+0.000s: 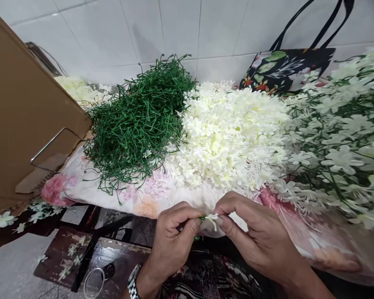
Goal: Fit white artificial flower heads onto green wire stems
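My left hand (178, 230) pinches a green plastic stem (202, 217) between thumb and forefinger, near the front edge of the cloth. Facing it, my right hand (252, 232) has thumb and forefinger closed on a white artificial flower (212, 218). The small white piece meets the stem's tip between the two hands. Beyond them lie a heap of green stems (140, 120) and, right of it, a large pile of loose cream-white blossoms (230, 133).
A cardboard box (28, 104) stands at the left, beside a bent metal wire (46, 145). Finished-looking flower sprays (343, 158) fill the right side. A black floral bag (286, 70) leans on the tiled wall. Below left, a clear cup (94, 283) sits on a dark wooden surface.
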{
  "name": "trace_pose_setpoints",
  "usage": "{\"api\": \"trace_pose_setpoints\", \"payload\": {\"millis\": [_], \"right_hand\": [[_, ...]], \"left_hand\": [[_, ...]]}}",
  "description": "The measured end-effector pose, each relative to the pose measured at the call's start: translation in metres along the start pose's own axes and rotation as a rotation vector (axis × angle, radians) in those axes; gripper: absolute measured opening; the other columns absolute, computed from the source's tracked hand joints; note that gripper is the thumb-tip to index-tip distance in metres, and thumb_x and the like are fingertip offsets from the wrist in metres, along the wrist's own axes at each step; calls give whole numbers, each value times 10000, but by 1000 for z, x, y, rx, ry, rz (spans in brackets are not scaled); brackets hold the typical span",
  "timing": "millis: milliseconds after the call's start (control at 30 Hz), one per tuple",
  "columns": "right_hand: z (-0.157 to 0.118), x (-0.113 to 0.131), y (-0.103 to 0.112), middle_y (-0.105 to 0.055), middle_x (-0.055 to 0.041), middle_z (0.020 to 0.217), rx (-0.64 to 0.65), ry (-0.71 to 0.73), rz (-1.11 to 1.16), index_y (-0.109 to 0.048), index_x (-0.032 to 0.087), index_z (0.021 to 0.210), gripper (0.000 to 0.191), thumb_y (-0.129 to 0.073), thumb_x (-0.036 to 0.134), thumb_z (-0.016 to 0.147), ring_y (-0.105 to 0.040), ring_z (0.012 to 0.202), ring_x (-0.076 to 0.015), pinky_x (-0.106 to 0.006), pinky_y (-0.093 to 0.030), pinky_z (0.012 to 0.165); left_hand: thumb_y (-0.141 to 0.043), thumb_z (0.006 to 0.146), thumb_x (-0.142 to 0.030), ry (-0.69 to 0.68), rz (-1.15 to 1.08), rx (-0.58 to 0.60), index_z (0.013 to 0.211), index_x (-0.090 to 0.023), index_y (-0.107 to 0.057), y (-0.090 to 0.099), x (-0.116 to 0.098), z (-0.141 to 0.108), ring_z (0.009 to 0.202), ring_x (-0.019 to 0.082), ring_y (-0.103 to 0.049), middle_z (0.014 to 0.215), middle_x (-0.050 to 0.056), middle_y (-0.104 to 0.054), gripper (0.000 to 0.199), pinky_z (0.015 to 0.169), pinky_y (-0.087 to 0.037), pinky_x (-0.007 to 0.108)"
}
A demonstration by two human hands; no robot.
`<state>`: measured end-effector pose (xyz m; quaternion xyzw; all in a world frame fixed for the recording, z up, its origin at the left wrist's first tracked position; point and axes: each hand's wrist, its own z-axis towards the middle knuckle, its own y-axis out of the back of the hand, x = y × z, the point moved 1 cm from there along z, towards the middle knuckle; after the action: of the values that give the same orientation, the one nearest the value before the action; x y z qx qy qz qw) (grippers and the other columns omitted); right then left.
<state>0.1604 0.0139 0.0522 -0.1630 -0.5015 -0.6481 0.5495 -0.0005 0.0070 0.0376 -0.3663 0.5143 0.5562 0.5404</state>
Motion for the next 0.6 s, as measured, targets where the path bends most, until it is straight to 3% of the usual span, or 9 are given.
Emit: {"api": "trace_pose_setpoints", "payload": {"millis": [367, 600], "right_hand": [[-1, 4, -2, -549, -28, 725, 80, 74, -166, -518, 157, 839, 124, -427, 88, 886, -510, 683, -129, -243, -416, 593], [-4, -7, -8, -535, -19, 720, 88, 44, -157, -514, 151, 859, 97, -435, 109, 897, -503, 679, -118, -229, -411, 601]], "left_hand": [[-517, 784, -35, -141, 173, 28, 685, -142, -637, 1, 2, -1, 534, 97, -489, 569, -11, -513, 190, 500, -381, 195], [-496, 773, -24, -132, 205, 38, 656, -127, -608, -3, 12, 1, 512, 81, -448, 548, -26, -468, 192, 484, -346, 183]]}}
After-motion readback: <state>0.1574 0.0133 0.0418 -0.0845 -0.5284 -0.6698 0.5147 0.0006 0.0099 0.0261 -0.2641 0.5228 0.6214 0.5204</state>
